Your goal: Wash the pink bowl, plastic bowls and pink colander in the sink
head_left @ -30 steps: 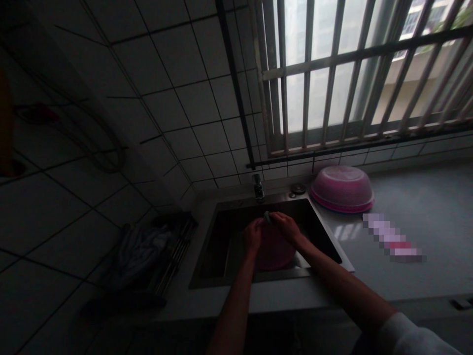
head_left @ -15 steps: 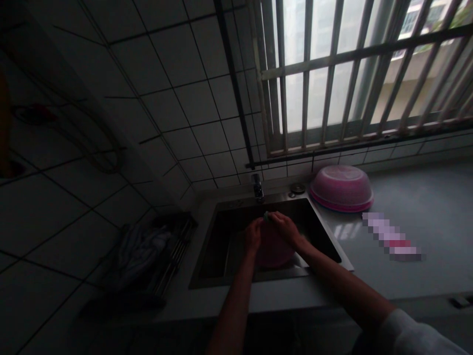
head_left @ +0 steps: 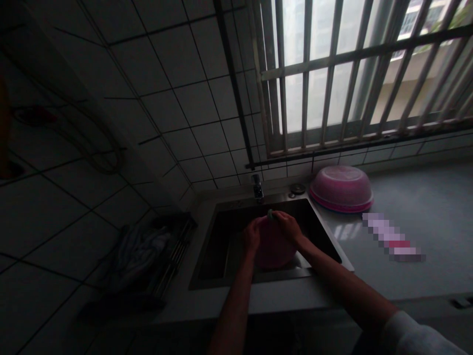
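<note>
Both my hands are over the dark steel sink [head_left: 214,256]. My left hand [head_left: 252,234] grips the left rim of a pink bowl [head_left: 273,249] held above the basin. My right hand [head_left: 287,226] is closed on a small pale scrubbing pad [head_left: 270,214] pressed against the bowl's far rim. The tap [head_left: 257,187] stands just behind the hands at the sink's back edge.
An upturned pink basin [head_left: 342,189] lies on the grey counter [head_left: 424,212] right of the sink. A drain plug [head_left: 297,188] sits near the tap. A dish rack with cloth [head_left: 148,254] stands left of the sink. A barred window [head_left: 351,74] and tiled wall rise behind.
My right hand with the pad has slid slightly right along the bowl's far rim. The bowl and my left hand have stayed almost in place.
</note>
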